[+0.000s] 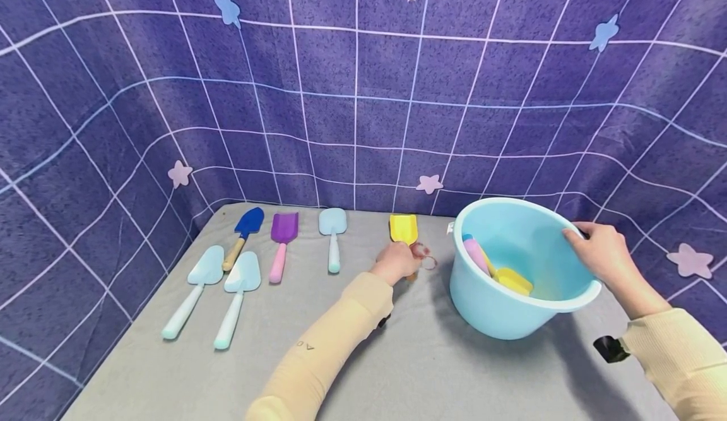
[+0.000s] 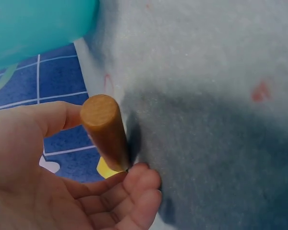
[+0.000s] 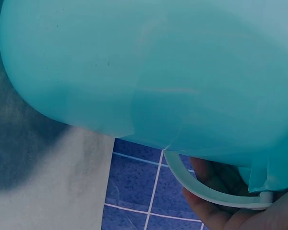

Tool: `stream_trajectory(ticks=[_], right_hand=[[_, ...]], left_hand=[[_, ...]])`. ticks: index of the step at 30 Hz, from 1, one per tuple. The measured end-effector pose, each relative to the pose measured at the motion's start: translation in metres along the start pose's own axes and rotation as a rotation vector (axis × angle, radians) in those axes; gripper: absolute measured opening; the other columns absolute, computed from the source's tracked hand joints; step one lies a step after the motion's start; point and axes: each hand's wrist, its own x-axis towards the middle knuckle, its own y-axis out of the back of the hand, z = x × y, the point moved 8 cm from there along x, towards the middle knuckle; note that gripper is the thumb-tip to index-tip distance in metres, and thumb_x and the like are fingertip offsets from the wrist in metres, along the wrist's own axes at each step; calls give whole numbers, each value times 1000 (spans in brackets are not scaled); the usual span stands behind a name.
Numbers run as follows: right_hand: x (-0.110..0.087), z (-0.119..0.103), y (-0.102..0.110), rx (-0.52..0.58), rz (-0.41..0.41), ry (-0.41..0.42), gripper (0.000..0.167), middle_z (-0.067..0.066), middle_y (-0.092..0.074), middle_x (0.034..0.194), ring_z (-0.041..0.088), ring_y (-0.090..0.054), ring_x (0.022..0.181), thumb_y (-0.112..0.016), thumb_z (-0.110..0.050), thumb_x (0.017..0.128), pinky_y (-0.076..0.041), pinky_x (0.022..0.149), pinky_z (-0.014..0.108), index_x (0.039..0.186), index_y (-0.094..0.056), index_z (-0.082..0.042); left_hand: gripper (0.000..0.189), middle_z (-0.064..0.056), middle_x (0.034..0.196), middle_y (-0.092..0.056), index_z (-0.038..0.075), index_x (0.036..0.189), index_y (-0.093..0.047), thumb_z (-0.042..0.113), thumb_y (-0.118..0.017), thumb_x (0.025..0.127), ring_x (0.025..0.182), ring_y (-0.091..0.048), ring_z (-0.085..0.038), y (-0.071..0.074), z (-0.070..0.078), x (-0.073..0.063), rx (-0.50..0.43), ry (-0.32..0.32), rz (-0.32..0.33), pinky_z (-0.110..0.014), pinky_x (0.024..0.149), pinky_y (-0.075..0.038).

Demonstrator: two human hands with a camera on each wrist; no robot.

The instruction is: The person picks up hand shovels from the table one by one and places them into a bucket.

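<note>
Leftward of the tub the right hand grips, the left hand pinches the yellow shovel, blade pointing away.

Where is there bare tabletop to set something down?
Bare: the front stretch between the left sleeve and the tub, and a strip between the yellow shovel and the rear pale shovel. Crowded: the left side, where the blue trowel, purple shovel and two front pale shovels lie close together.
</note>
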Motion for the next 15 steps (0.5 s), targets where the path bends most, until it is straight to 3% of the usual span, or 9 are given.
stream_trajectory(ticks=[15], right_hand=[[1,2,-1,-5,-5,-4,47,38,-58,103,45,-61,79,-48,-24,96,-50,67,51,115,-54,17]], left_hand=[[43,-7,105,-68,9,101,-68,48,-59,86,92,-66,-22,-16,-5,15,80,102,30,-34,70,-52]])
